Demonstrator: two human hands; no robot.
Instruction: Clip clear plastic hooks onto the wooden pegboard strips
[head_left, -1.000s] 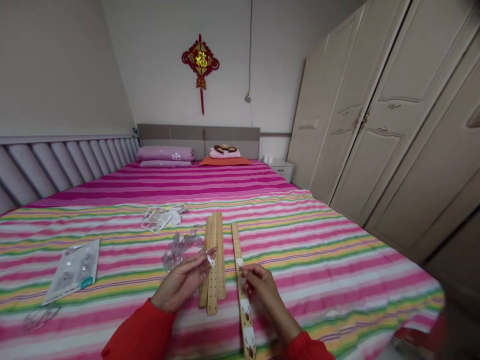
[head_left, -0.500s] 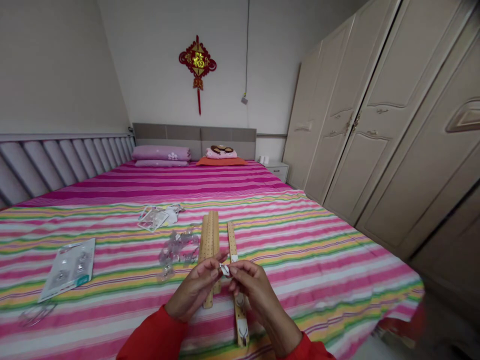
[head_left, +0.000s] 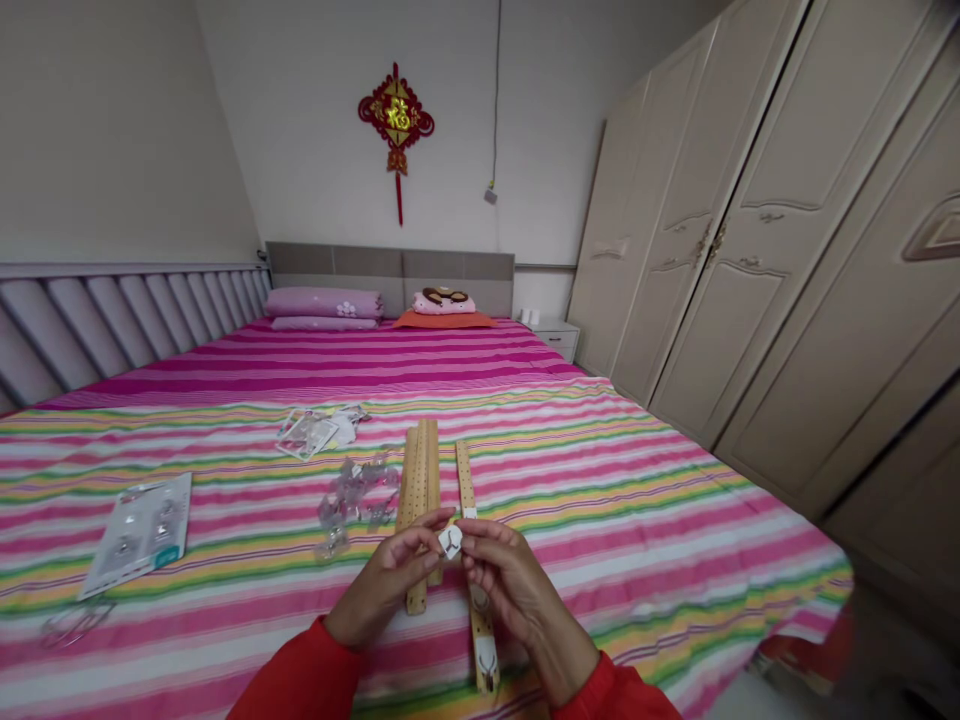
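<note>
A small white adhesive hook with a dark metal prong is pinched between the fingertips of both hands. My left hand grips its left edge and my right hand its right edge. Beneath my right hand runs a narrow wooden strip with a row of small holes. White hooks of the same kind sit along it, one mounted hook at the near end; my fingers cover part of the strip. Thicker wooden strips lie side by side just left of it, partly behind my left hand.
Clear plastic packets lie in a heap left of the wood. A blister pack rests further left, near a clear plastic piece. Beyond is a pile of cards and wrappers. Everything lies on a striped bedspread.
The hook has been turned, so its flat white face with the prong now points toward me. Both hands keep hold of it and have barely shifted.
</note>
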